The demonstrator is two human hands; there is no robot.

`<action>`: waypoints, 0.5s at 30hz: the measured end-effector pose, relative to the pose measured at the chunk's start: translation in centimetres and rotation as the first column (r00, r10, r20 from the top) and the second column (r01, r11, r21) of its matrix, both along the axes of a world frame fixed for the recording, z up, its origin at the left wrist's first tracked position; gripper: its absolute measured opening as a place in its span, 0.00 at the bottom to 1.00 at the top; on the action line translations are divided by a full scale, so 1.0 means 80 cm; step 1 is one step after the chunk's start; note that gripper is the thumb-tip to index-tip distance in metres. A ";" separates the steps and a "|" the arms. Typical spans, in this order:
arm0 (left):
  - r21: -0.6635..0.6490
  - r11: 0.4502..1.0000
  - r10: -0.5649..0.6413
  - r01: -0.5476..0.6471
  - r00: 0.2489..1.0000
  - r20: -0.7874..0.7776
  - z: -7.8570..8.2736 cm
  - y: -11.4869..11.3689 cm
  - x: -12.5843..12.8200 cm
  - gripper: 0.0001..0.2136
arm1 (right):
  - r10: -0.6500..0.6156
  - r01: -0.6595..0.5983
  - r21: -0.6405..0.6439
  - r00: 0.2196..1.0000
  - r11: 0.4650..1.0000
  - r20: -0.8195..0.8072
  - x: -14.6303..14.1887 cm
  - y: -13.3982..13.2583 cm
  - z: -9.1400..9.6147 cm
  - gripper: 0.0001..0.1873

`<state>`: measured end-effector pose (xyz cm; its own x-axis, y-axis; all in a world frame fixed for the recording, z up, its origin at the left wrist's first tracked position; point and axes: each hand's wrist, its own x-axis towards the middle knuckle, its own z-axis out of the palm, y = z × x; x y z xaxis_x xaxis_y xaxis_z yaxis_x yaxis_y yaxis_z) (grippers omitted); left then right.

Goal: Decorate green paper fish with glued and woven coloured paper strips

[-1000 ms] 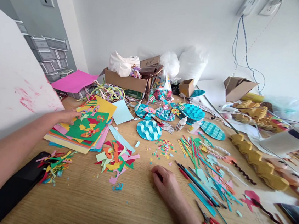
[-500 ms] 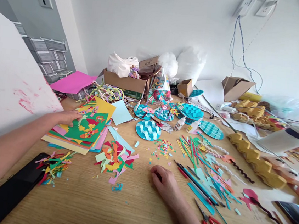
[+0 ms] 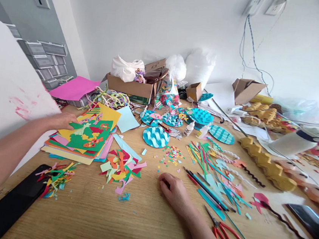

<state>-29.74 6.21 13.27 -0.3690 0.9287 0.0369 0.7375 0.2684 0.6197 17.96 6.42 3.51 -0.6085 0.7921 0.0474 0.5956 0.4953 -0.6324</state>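
- Left hand (image 3: 64, 120) has drawn leftward, baring more green sheet (image 3: 79, 141) atop the paper pile (image 3: 67, 154).
- Its opening and grip: cannot tell.
- Right hand (image 3: 174, 190) rests half-curled, seemingly empty, on the tabletop (image 3: 142, 228).

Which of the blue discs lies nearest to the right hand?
The wavy-striped disc, with broad pale bands, in front of the others and closest to the right hand. The straighter-striped disc lies farther right; the rest lie farther back.
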 end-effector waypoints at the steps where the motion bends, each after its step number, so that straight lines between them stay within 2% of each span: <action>1: -0.024 0.999 -0.047 0.047 0.999 0.000 0.009 0.001 0.007 0.05 | -0.002 0.002 0.005 1.000 1.000 0.000 0.000 0.000 0.001 0.12; 4: -0.036 0.983 -0.181 0.181 0.983 0.015 0.029 -0.001 0.053 0.06 | -0.017 0.017 0.015 0.999 1.000 -0.037 -0.001 -0.001 0.001 0.11; 5: 0.008 0.982 -0.189 0.189 0.980 0.053 0.032 -0.005 0.078 0.10 | -0.022 0.023 0.020 0.998 1.000 -0.063 -0.001 -0.002 0.002 0.11; 6: 0.072 0.987 -0.151 0.143 0.981 0.124 0.033 -0.012 0.107 0.13 | -0.031 0.033 0.022 0.995 0.999 -0.099 -0.002 -0.002 0.003 0.11; 7: 0.054 0.988 -0.151 0.142 0.964 0.221 0.032 -0.020 0.139 0.15 | -0.039 0.042 0.018 0.990 0.999 -0.132 -0.002 -0.002 0.005 0.11; 9: 0.040 0.978 -0.207 0.206 0.918 0.337 0.023 -0.037 0.206 0.15 | -0.069 0.068 -0.008 0.977 0.998 -0.200 -0.001 -0.005 0.014 0.09; 11: 0.001 0.955 -0.255 0.296 0.819 0.515 0.009 -0.051 0.267 0.14 | -0.103 0.083 -0.087 0.960 0.993 -0.260 0.000 -0.011 0.029 0.07; 13: -0.025 0.935 -0.246 0.354 0.698 0.672 -0.007 -0.056 0.314 0.13 | -0.120 0.049 -0.213 0.934 0.976 -0.337 0.001 -0.022 0.048 0.07; 15: 0.002 0.935 -0.242 0.355 0.633 0.735 -0.023 -0.056 0.347 0.12 | -0.088 -0.042 -0.302 0.911 0.952 -0.403 0.001 -0.035 0.064 0.11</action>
<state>-2.00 1.69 11.44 0.0707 0.9670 -0.2449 0.1359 0.2339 0.9627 18.06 3.63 8.64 -0.5682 0.8215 0.0471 0.2618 0.2348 -0.9361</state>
